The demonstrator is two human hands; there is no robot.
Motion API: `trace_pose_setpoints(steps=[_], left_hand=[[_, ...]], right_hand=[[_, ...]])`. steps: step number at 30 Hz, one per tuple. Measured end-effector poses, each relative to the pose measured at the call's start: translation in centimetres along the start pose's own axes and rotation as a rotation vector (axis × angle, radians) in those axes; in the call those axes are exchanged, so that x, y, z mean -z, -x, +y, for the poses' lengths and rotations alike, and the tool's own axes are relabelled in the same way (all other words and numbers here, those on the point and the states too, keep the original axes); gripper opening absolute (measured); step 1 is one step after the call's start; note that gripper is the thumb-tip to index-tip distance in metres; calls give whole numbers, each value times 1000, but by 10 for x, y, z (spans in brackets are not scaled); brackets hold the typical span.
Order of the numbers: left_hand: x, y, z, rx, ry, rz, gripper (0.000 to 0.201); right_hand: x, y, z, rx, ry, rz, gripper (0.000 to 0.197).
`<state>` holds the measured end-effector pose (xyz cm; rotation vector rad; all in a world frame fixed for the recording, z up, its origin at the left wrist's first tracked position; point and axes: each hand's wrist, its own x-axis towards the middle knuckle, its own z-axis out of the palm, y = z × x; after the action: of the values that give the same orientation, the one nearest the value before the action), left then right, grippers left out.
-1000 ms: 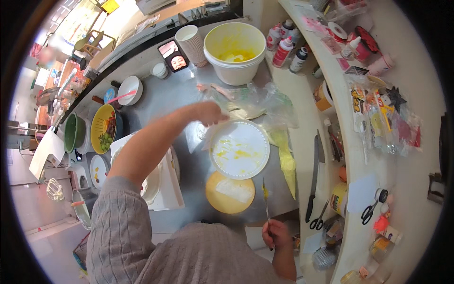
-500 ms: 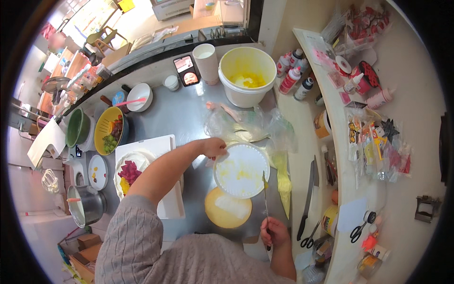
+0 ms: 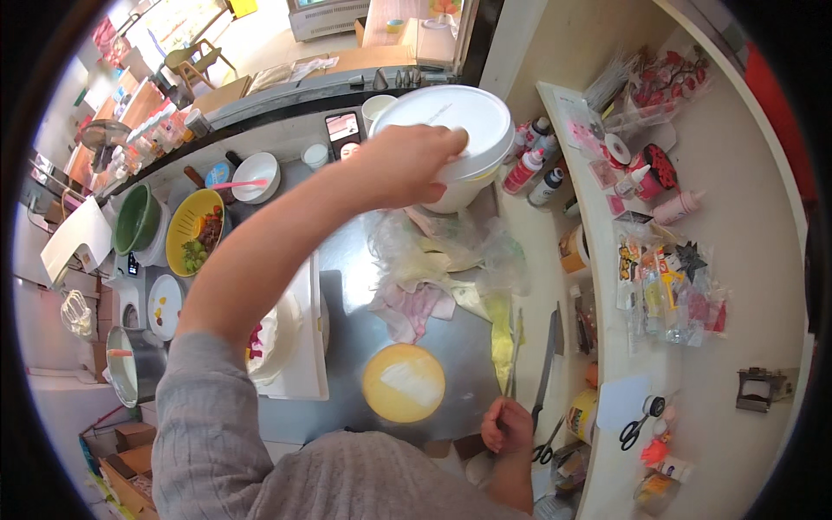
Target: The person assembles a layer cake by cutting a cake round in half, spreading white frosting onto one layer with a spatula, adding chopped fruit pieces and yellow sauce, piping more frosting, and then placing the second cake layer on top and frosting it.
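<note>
My left hand (image 3: pixel 416 165) reaches far forward and grips the near edge of a round white lid (image 3: pixel 459 117), which lies over the mouth of a white bucket (image 3: pixel 455 195). At the lower right, my right hand (image 3: pixel 509 425) is closed on a thin spatula (image 3: pixel 516 351), its blade pointing away from me; the handle is hidden in the hand. On the metal counter before me lies a round yellow cake layer (image 3: pixel 381 386) with a white cream patch on it. Beyond it are a pink-and-white cloth (image 3: pixel 414 310) and clear plastic bags (image 3: pixel 403 238).
Left of my forearm stands a cream cake (image 3: pixel 282 338) on a white board, partly hidden. Farther left are a yellow fruit bowl (image 3: pixel 192 221), a white plate (image 3: pixel 165 303) and a pot (image 3: pixel 139 368). A long knife (image 3: pixel 544 373) and scissors (image 3: pixel 544 451) lie on the right.
My left hand has carried the lid from above the cake layer to the bucket and turned it over, uncovering the cloth. My right hand has shifted slightly right with the spatula.
</note>
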<state>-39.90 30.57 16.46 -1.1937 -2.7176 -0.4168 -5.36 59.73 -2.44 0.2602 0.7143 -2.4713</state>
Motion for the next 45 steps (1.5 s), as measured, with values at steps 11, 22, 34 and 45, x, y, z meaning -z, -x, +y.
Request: trace_pose_setpoints(steps=[11, 22, 34, 45], left_hand=[[-154, -55, -44, 206, -191, -57, 48], [65, 256, -92, 498, -42, 687, 45], [-95, 606, -20, 1220, 2056, 795, 91], [-104, 587, 17, 920, 2414, 743, 97]], right_hand=[[-11, 3, 21, 80, -18, 12, 27], [-87, -52, 44, -3, 658, 168, 29], [-230, -127, 172, 791, 2288, -166, 52], [-246, -147, 177, 370, 1930, 38, 36]])
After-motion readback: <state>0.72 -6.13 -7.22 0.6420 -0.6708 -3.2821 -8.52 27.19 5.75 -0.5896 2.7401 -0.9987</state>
